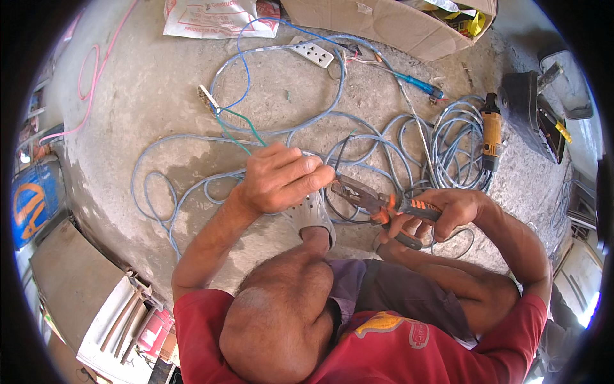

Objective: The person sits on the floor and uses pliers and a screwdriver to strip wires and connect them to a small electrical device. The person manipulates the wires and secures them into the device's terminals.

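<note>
My left hand (281,179) is closed in a pinch above the floor. Green electrical wire (246,120) runs from a small white-edged fitting (208,100) into that hand. A thin dark wire (342,151) rises beside its fingertips; whether it is the same wire is hidden. My right hand (448,214) grips combination pliers (368,200) by their black and orange handles. The jaws meet the left fingertips, and what lies between them is too small to make out. Under the left hand is my foot in a pale clog (310,214).
Grey-blue cable (448,137) lies coiled and looped across the concrete floor. Beyond are a white socket strip (312,51), a blue screwdriver (419,85) and a cardboard box (384,25). A yellow-brown power tool (491,131) and black tool case (527,115) stand right.
</note>
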Demonstrator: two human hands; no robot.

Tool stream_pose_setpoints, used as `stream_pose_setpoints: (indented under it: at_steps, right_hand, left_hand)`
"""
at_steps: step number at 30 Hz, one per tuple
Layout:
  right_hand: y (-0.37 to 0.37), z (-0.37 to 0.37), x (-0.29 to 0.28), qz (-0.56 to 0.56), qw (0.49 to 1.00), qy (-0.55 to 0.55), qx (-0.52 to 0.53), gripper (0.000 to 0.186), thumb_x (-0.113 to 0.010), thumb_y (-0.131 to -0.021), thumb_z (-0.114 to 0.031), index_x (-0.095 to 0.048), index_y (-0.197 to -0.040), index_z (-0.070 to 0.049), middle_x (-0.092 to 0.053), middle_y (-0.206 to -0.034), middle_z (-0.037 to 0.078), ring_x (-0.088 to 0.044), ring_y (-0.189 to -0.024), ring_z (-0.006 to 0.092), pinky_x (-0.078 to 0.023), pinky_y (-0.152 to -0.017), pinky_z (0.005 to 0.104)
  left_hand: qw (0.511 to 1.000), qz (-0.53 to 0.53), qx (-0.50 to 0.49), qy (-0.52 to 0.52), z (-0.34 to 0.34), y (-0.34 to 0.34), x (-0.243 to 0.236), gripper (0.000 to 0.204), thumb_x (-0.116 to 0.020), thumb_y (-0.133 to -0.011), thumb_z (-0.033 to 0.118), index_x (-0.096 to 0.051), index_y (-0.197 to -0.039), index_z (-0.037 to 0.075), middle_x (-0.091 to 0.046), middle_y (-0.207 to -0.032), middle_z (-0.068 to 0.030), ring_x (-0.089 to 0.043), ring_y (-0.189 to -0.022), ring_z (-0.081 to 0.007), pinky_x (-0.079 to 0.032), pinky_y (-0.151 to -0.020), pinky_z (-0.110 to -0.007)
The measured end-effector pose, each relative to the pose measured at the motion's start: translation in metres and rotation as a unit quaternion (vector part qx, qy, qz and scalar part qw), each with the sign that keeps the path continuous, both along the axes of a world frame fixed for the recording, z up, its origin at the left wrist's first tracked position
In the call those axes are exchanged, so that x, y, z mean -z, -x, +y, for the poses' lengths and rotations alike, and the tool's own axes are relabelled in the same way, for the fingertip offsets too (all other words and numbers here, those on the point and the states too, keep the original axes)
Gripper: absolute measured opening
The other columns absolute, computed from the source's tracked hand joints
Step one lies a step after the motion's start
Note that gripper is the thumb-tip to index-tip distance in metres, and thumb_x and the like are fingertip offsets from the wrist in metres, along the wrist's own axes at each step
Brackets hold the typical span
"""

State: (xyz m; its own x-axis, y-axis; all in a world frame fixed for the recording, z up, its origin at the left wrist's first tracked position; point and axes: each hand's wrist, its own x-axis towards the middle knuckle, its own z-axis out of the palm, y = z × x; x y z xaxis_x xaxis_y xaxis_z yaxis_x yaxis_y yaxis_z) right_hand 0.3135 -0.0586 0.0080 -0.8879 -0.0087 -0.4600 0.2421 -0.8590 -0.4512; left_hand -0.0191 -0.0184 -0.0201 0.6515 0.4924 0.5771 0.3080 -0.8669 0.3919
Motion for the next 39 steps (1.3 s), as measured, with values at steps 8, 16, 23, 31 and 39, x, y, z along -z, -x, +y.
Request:
stream_pose_setpoints:
  at_steps: [8,16,23,31,39]
  right_hand:
    - [-0.002,-0.01,0.012,0.028,0.998,0.028,0.05,0.054,-0.069,-0.059,-0.01,-0.064,-0.112,0.001,-0.067,-0.117,0.017,-0.065,-0.096,0.0225,-0.052,-0.081,0.0324]
    - [0.0,0.007,-0.016,-0.109,0.927,-0.356,-0.038,0.041,-0.064,-0.064,-0.007,-0.063,-0.105,0.001,-0.067,-0.099,0.014,-0.066,-0.085,0.0281,-0.051,-0.072,0.0368]
    - [0.004,0.007,-0.023,-0.266,0.538,-0.795,-0.09,0.031,-0.068,-0.068,-0.005,-0.064,-0.099,-0.005,-0.056,-0.103,0.014,-0.062,-0.085,0.0321,-0.051,-0.075,0.0434]
    - [-0.018,0.012,-0.014,-0.236,0.655,-0.717,-0.031,0.051,-0.067,-0.064,-0.001,-0.065,-0.115,-0.005,-0.052,-0.127,0.017,-0.053,-0.117,0.0341,-0.043,-0.099,0.0443]
    - [-0.01,-0.005,0.006,-0.134,0.943,-0.283,0.109,0.066,-0.058,-0.065,0.001,-0.056,-0.131,-0.003,-0.055,-0.124,0.01,-0.053,-0.115,0.0203,-0.044,-0.094,0.0347]
  left_hand:
    - [0.999,-0.018,0.0,0.034,0.0,-0.004,0.001,0.016,-0.075,-0.073,0.009,-0.069,-0.088,0.011,-0.063,-0.075,0.001,-0.058,-0.061,-0.0132,-0.041,-0.049,-0.029]
    - [0.937,-0.067,-0.025,0.343,-0.021,-0.013,-0.001,0.009,-0.07,-0.079,0.001,-0.066,-0.087,0.003,-0.062,-0.068,-0.01,-0.06,-0.058,-0.0277,-0.046,-0.053,-0.036]
    - [0.745,-0.019,-0.139,0.653,-0.02,-0.028,-0.001,0.018,-0.057,-0.095,0.014,-0.066,-0.086,0.001,-0.055,-0.061,-0.001,-0.049,-0.055,-0.0123,-0.037,-0.051,-0.029]
    - [0.695,-0.135,-0.075,0.702,-0.005,-0.029,0.002,0.026,-0.053,-0.101,0.021,-0.066,-0.089,0.002,-0.048,-0.062,0.0038,-0.04,-0.058,-0.0046,-0.032,-0.053,-0.024]
    - [0.728,-0.2,-0.136,0.641,-0.008,-0.047,-0.013,0.03,-0.054,-0.103,0.029,-0.066,-0.095,0.002,-0.052,-0.066,0.0022,-0.043,-0.059,-0.0049,-0.034,-0.053,-0.022]
